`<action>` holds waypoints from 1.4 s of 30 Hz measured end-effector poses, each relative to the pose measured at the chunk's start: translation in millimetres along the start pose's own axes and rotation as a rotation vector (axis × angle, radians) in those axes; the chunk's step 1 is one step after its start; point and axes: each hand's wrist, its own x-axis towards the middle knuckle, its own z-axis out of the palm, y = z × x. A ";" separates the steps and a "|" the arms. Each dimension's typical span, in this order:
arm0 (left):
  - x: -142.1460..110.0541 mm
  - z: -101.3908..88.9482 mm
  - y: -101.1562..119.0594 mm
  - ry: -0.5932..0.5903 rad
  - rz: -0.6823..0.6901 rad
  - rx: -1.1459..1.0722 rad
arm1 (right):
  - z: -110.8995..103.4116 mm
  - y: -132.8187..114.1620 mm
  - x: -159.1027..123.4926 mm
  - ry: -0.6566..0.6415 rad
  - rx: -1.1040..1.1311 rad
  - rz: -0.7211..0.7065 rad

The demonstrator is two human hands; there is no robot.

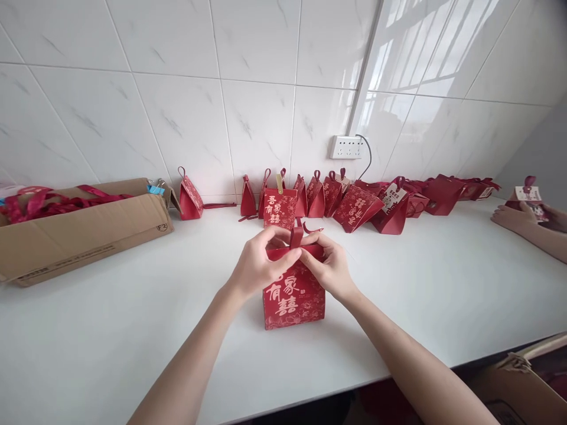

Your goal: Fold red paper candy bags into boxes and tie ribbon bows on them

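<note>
A red gift box (295,301) with pale Chinese characters and a floral print stands upright on the white table in front of me. My left hand (261,262) pinches its top edge from the left, thumb on the front face. From the other side my right hand (331,265) pinches the same edge, its thumb nearly meeting the left one. A dark red ribbon loop (296,236) sticks up between my fingers. The fingertips behind the box are hidden.
Along the tiled wall stand several finished-looking red boxes (316,198) with ribbon loops. A cardboard box (88,236) of red ribbons lies at left. A power strip (348,147) is on the wall. At far right, another person's hands (514,218) hold a similar box. An open carton (522,383) sits below the table edge.
</note>
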 end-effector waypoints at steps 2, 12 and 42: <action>1.2 -4.0 -2.1 -0.086 -0.044 0.049 | -0.2 1.1 0.9 0.000 0.012 -0.002; 5.5 -7.1 -14.3 0.103 -0.136 -0.025 | -15.2 13.8 5.1 -0.208 0.193 0.096; 1.3 5.1 -9.4 -0.394 -0.086 -0.588 | -10.0 51.7 13.1 0.083 1.024 0.616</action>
